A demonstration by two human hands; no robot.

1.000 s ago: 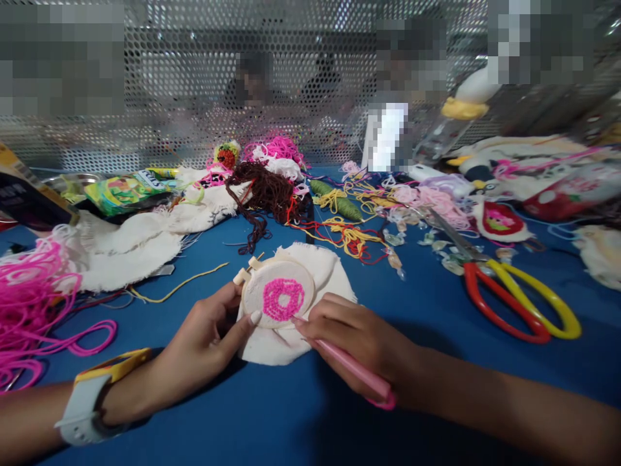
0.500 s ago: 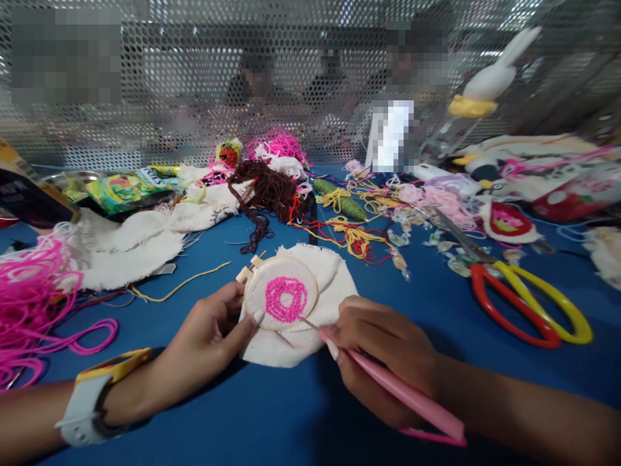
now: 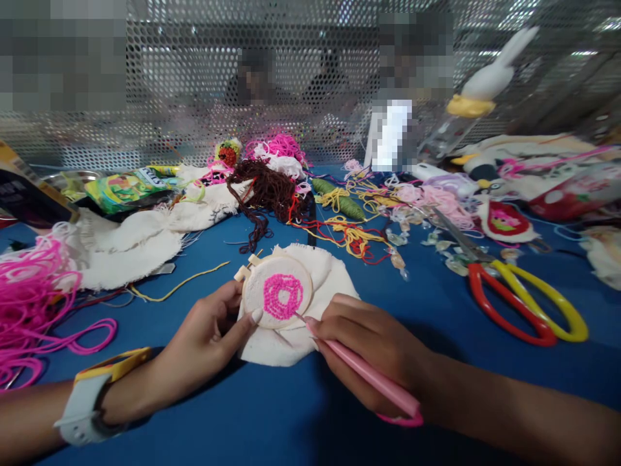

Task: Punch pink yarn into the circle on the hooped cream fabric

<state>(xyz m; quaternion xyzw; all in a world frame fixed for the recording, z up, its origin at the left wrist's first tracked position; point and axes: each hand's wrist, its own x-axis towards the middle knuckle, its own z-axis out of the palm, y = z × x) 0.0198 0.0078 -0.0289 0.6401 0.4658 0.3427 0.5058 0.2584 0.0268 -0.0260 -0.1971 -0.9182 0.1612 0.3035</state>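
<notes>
My left hand [image 3: 218,330] grips the lower left edge of a small round embroidery hoop [image 3: 310,291], thumb on the front and fingers behind. White cloth [image 3: 334,278] is stretched in the hoop and spreads out around it on the right and below. A ring of pink loops [image 3: 272,298] is worked on the cloth, with a pale centre. In my right hand [image 3: 369,343] is a pink punch needle [image 3: 371,375], held like a pen. Its metal tip meets the lower right edge of the pink ring. Pink yarn [image 3: 402,421] trails from the handle's rear end.
Red and yellow scissors [image 3: 509,304] lie on the blue table [image 3: 204,414] at right. Pink yarn [image 3: 33,304] is heaped at left, near frayed white cloth [image 3: 126,252]. Brown yarn [image 3: 266,188] and a bottle [image 3: 466,110] are further back, before a perforated metal screen [image 3: 184,65].
My right hand and the punch needle have shifted left, and the handle now sits at a steeper angle. The hoop has moved very slightly left in my left hand's hold.
</notes>
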